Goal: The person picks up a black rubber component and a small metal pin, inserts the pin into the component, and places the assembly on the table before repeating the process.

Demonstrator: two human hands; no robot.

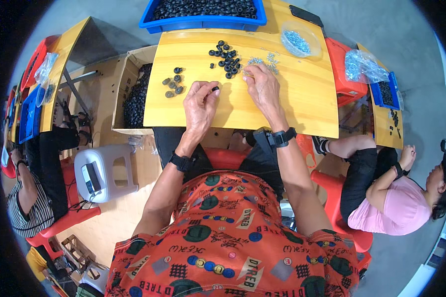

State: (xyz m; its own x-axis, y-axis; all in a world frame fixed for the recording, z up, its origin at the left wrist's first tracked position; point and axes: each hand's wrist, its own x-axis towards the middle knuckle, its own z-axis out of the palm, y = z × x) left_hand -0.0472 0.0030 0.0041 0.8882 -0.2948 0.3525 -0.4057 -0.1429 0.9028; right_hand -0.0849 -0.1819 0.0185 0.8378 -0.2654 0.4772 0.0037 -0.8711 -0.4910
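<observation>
My left hand (200, 104) is closed in a pinch above the yellow table, with a small black round part (215, 89) between thumb and fingertips. To its right, my right hand (263, 90) also pinches, its fingertips at the near side of a scatter of small clear, shiny pieces (271, 60). Whatever it may hold is too small to make out. A loose group of black ring-like parts (228, 62) lies just beyond and between both hands. Left of my left hand, several more black parts (170, 85) sit on the wood.
At the table's far edge stands a blue tray (203, 23) heaped with black parts. A clear bowl (298, 43) of bluish pieces and a dark phone-like slab (306, 16) are far right. A cardboard box (120, 101) of black parts stands left. People sit at neighbouring tables on both sides.
</observation>
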